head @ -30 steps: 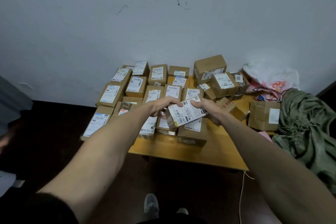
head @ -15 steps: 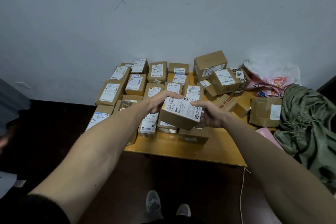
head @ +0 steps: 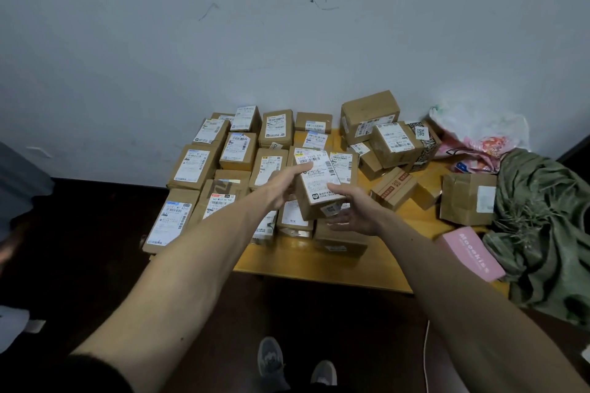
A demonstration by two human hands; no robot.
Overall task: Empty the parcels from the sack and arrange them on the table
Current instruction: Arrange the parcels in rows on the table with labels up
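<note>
Dark floor [head: 95,233], grey shoes [head: 271,360] at bottom edge | pink box [head: 472,252] at table's right front reads "Mooekiss" | left hand [head: 281,185] and right hand [head: 354,210] together grip one labelled parcel [head: 319,188], raised above the front boxes [head: 293,217] | yellow table [head: 319,262] | green sack [head: 542,217] slumped at right | patterned box [head: 423,137] tagged "2012" | scuffed white wall [head: 287,41] behind.
</note>
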